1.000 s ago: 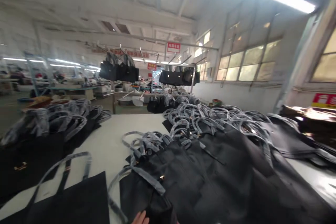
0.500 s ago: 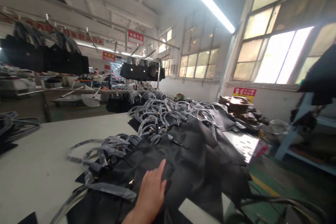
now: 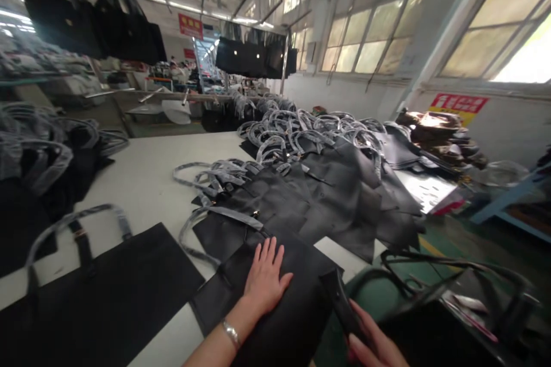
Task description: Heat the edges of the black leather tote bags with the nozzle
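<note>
My left hand (image 3: 266, 280), a silver band at its wrist, lies flat with fingers spread on a black handbag (image 3: 297, 304) at the table's near edge. One looped handle of this bag, wrapped in clear film, sticks out to the upper left. At the lower right, my right hand (image 3: 374, 335) closes round a black strap-like piece (image 3: 341, 301) beside the bag. Whether that piece belongs to the bag, I cannot tell. Another black handbag (image 3: 107, 292) lies flat on the left, its handle upright.
Beyond my hands, a heap of black handbags (image 3: 336, 183) with film-wrapped handles covers the white table (image 3: 150, 163). More bags (image 3: 34, 183) are piled on the left. An open black bag (image 3: 447, 321) stands at the lower right. Black bags (image 3: 253, 57) hang from a rack behind.
My view has tilted down and swung left. My left hand has gone from pointing over the heap to lying flat on a bag. My right hand, holding the black strap-like piece, has come into view.
</note>
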Motion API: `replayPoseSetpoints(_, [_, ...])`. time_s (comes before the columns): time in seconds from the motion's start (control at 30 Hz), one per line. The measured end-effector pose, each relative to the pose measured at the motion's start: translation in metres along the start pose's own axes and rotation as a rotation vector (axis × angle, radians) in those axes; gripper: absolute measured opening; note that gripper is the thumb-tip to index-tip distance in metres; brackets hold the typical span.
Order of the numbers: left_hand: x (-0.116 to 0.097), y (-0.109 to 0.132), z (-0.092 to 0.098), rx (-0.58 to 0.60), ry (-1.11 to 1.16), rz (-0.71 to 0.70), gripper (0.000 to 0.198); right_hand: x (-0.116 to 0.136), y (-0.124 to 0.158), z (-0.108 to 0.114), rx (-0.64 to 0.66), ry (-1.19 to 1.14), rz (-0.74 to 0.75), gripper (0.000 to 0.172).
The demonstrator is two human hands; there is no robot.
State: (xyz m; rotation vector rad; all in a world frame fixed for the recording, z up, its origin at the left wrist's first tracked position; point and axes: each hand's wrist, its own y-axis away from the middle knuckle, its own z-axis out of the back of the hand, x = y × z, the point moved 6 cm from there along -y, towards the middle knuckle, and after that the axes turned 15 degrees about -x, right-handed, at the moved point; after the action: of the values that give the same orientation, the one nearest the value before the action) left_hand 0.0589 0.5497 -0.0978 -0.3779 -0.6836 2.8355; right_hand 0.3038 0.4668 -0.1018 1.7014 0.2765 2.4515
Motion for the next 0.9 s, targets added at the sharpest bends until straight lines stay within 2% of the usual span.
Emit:
replayPoseSetpoints(0.07, [0.006, 0.026, -0.001, 0.017, 0.003, -0.061, 0.066, 0.008, -0.005, 0.002, 0.006, 0.002, -0.04, 0.085])
replayPoseSetpoints(0.17, [0.008, 0.041, 0.01, 0.035, 0.016, -0.104, 0.065, 0.029, -0.01, 0.01, -0.007, -0.047, -0.072, 0.084])
replayPoseSetpoints(0.27, [0.018, 0.038, 0.02, 0.043, 0.003, -0.114, 0.062, 0.04, -0.012, 0.029, -0.085, -0.06, -0.136, 0.077])
replayPoseSetpoints(0.37, [0.041, 0.03, 0.023, 0.05, -0.02, -0.134, 0.061, 0.041, -0.008, 0.047, -0.136, -0.085, -0.226, 0.071])
replayPoseSetpoints(0.47, [0.057, 0.02, 0.023, 0.067, -0.036, -0.167, 0.06, 0.041, -0.004, 0.049, -0.093, -0.119, -0.275, 0.068])
replayPoseSetpoints(0.53, [0.056, 0.013, 0.025, 0.05, -0.058, -0.145, 0.057, 0.042, -0.003, 0.044, -0.036, -0.133, -0.287, 0.065])
replayPoseSetpoints(0.6, [0.042, 0.005, 0.026, 0.012, -0.055, -0.09, 0.047, 0.044, -0.003, 0.037, 0.023, -0.14, -0.305, 0.064])
replayPoseSetpoints(0.67, [0.014, -0.003, 0.022, -0.006, 0.023, -0.087, 0.037, 0.047, -0.004, 0.031, 0.072, -0.139, -0.321, 0.063])
replayPoseSetpoints(0.8, [-0.054, -0.017, -0.001, 0.041, 0.176, -0.37, 0.021, 0.053, -0.003, 0.033, 0.057, -0.147, -0.326, 0.064])
replayPoseSetpoints(0.9, [-0.079, -0.025, -0.019, 0.085, 0.191, -0.553, 0.015, 0.053, 0.0, 0.041, -0.019, -0.186, -0.326, 0.067])
